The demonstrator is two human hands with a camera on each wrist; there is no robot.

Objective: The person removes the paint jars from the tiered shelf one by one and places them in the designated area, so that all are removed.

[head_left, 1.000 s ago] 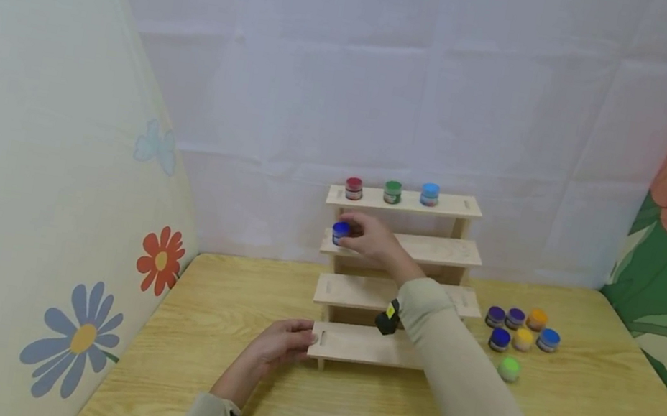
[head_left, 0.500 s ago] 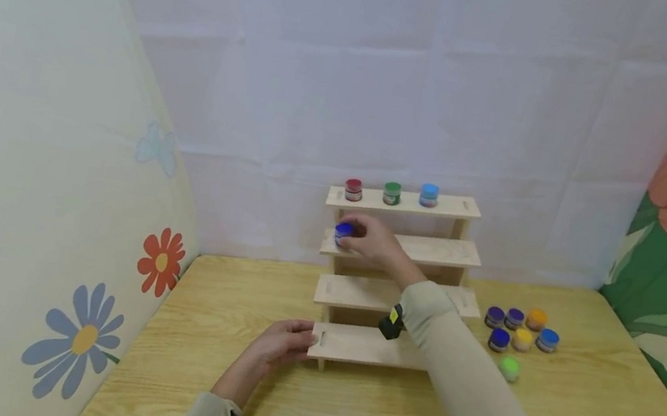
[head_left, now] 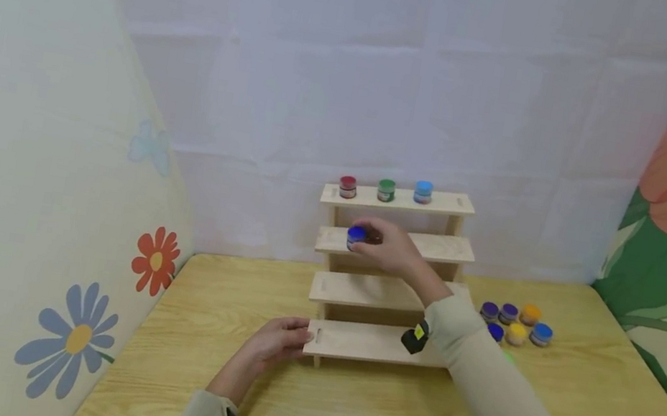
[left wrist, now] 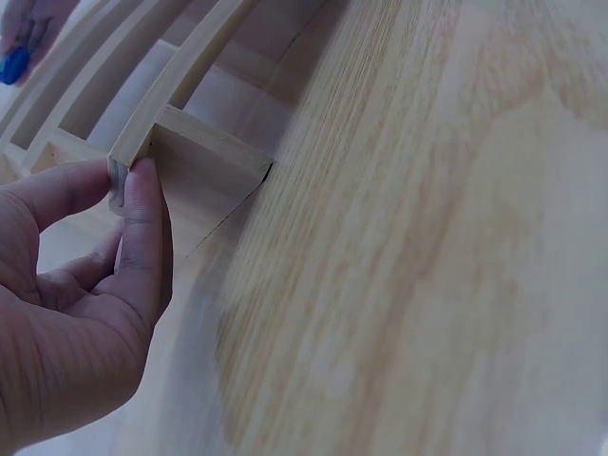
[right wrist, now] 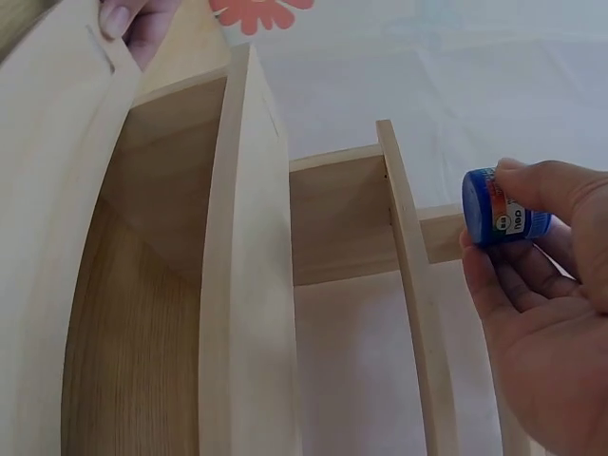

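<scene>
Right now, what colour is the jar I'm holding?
Blue; the jar shows best in the right wrist view.

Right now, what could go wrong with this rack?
The right hand pinches the blue jar at the second shelf from the top; it could tip if released near the edge.
The left hand holds the bottom shelf; a tug might shake the three top-shelf jars.
The right sleeve partly hides the light-green jar in the head view and might brush it.

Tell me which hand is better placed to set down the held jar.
Likely the right hand: it grips the jar near the second-highest shelf, while the left hand pinches the bottom shelf.
</scene>
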